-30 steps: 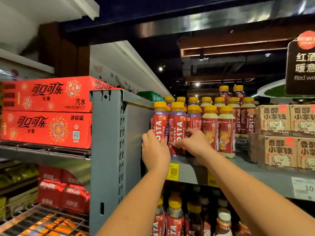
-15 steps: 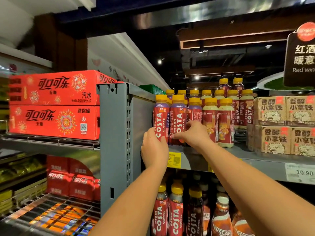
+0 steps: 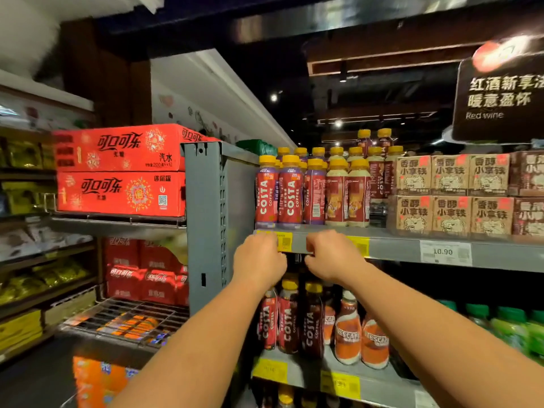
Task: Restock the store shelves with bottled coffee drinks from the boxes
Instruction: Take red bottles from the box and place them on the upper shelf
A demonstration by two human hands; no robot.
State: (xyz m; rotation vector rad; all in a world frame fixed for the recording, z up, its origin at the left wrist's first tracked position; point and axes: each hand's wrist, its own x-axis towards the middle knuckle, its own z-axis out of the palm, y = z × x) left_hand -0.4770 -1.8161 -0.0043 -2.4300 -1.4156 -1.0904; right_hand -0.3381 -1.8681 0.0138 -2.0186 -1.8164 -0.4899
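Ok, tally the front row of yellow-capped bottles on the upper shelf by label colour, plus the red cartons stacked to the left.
Red-and-purple-labelled plastic bottles: 3
Cream-bodied plastic bottles: 2
Flat red cardboard cola cartons: 2
Total: 7

The grey metal shelf point(image 3: 397, 248) before me carries yellow-capped Costa Coffee bottles point(image 3: 290, 195) at its left end, cream-bodied bottles point(image 3: 337, 198) just beside them, then stacked brown cartons point(image 3: 450, 195). The lower shelf point(image 3: 309, 371) holds more Costa bottles point(image 3: 287, 322) beside orange Nescafé bottles point(image 3: 347, 334).
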